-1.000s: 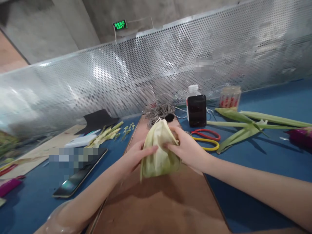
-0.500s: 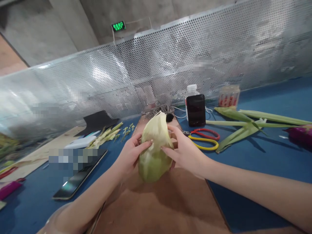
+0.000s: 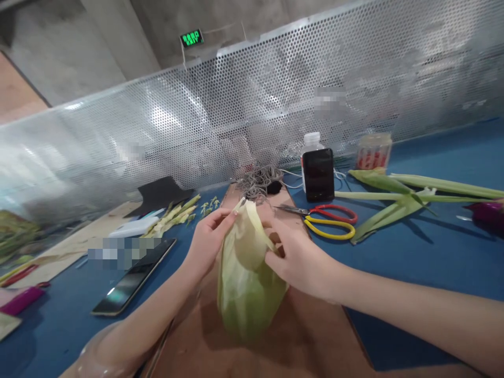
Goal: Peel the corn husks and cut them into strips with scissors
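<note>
A pale green, hollow bundle of broad leaves point(image 3: 248, 299), which looks like corn husk, stands between my hands over the brown board point(image 3: 311, 346). Its top gapes, and a shadow falls inside. My left hand point(image 3: 210, 236) pinches the rim at the upper left between thumb and fingertips. On the other side my right hand point(image 3: 289, 249) has its fingers curled round the right edge, the thumb against the leaf. Just beyond the right hand lie scissors point(image 3: 331, 220) with one red and one yellow handle, blades pointing left.
Long green leaf strips point(image 3: 389, 210) lie at right, near a clear jar point(image 3: 374, 151). A phone point(image 3: 318, 176) leans on a white-capped bottle point(image 3: 312, 139). Grey cord point(image 3: 258, 181) is heaped at the board's far end. Another phone point(image 3: 136, 278) and leaf scraps point(image 3: 177, 214) are at left.
The leaf bundle has come lower and closer, and its opening now shows. My left hand has shifted up to the rim; my right hand has moved slightly down along the right edge.
</note>
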Demonstrator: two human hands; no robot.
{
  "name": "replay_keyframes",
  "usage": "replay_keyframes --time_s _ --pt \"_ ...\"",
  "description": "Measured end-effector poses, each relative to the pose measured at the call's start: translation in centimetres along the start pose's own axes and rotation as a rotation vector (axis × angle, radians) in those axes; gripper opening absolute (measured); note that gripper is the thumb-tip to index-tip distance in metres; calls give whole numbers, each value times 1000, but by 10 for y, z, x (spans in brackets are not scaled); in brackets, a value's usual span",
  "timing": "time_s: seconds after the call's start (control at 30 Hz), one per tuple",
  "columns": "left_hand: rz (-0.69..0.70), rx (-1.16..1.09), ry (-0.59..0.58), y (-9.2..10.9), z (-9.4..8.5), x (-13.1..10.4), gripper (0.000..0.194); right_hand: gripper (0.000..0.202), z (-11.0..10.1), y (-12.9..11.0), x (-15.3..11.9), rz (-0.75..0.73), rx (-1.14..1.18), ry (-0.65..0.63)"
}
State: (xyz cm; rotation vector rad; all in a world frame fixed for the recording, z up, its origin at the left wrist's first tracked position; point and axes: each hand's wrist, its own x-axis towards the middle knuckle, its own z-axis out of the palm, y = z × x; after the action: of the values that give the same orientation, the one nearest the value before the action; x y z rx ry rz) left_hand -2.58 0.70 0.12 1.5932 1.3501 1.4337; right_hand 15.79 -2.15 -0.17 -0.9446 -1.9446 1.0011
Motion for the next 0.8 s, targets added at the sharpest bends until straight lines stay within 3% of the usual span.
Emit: replay_keyframes --time_s 0.2,0.3,0.43,0.6,0.8 --pt "-35 9 -213 5 -1 -5 19 28 -3 -1 6 69 100 64" --pt "-43 50 -177 6 -1 -6 21 14 -2 1 9 61 -84 102" --pt "22 163 -134 8 0 -6 27 15 1 4 8 -36 -267 118" --pt "85 243 -123 8 0 -5 23 15 1 4 6 -33 -251 107" --pt "118 325 -27 4 0 -4 22 18 3 2 9 41 -171 138"
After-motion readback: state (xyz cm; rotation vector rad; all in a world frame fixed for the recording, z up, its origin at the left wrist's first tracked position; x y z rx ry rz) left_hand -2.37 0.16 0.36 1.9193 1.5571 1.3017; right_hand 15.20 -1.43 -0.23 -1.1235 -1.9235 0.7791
